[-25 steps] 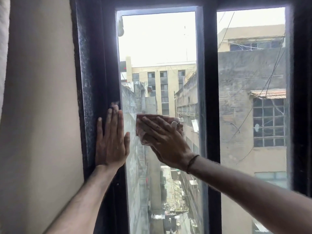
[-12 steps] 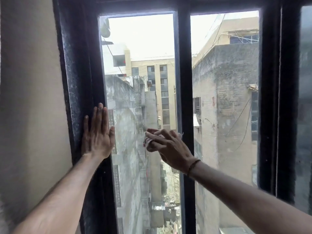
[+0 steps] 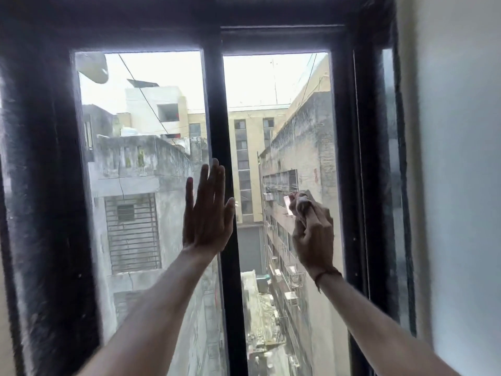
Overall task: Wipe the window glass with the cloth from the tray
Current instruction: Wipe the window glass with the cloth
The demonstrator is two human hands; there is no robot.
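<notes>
A tall window with a black frame fills the view, split by a black middle bar into a left pane and a right pane. My right hand is shut on a crumpled pinkish cloth and presses it against the right pane near its right edge. My left hand is flat with fingers together and upright, resting at the right edge of the left pane and partly over the middle bar.
A pale wall stands to the right of the frame. Through the glass are grey buildings and an alley far below. The tray is not in view.
My right hand has carried the cloth from the left pane across the middle bar onto the right pane. My left hand has left the left frame and now rests by the middle bar.
</notes>
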